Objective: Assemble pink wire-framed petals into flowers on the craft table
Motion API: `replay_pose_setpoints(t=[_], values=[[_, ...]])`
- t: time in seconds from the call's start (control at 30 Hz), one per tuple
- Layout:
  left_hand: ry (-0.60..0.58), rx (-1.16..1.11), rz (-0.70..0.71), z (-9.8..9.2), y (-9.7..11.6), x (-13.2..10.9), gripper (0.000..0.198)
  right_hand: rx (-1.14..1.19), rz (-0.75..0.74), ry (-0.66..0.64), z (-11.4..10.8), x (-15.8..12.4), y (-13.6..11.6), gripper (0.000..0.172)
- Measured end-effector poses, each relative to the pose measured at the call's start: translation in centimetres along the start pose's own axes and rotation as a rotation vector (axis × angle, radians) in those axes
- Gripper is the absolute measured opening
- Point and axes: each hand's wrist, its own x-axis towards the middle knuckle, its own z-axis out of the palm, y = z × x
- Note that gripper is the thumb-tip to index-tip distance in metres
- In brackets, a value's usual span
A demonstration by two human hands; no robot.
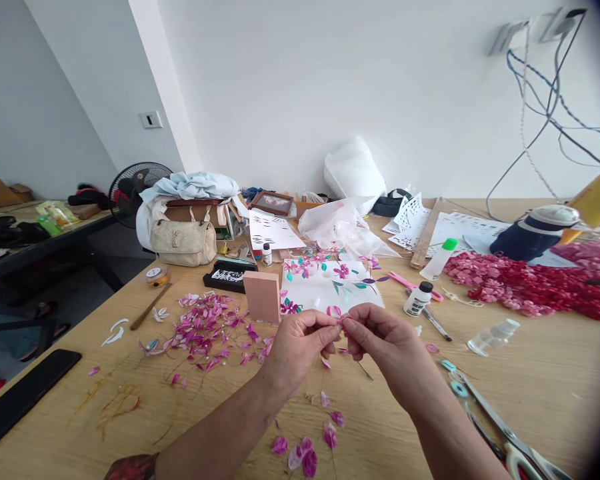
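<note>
Above the middle of the table, my left hand (300,343) and my right hand (383,337) meet at the fingertips. Both are closed in a pinch on a small pink petal (334,311), whose lower part is hidden by the fingers. Below them, loose pink petals (329,435) with thin stems lie on the wood. Left of my hands spreads a pile of magenta petals (205,330). Just behind is a white sheet with pink flowers and green leaves (325,280), partly covered by my fingers.
A pink block (261,298) stands upright behind my left hand. A black-capped bottle (419,299), a clear spray bottle (493,337) and large scissors (500,420) are to the right. A black phone (27,397) lies at the left edge. Red-pink flower strands (520,280) fill the far right.
</note>
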Motion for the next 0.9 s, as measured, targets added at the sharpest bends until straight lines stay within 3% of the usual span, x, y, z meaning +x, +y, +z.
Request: replay_pose_setpoints(t=[0.53,0.73,0.9], values=[[-0.096,0.03,0.016,-0.2,-0.3,-0.1,0.024,-0.207,-0.111,0.046,-0.4,-0.1,0.7,0.017],[-0.206,0.083,0.064,-0.6,0.6,-0.4,0.025,-0.384,-0.142,0.096,-0.4,-0.6,0.4,0.016],[-0.073,0.11,0.078,-0.3,0.3,-0.2,0.016,-0.532,-0.192,0.111,0.1,-0.8,0.1,0.018]])
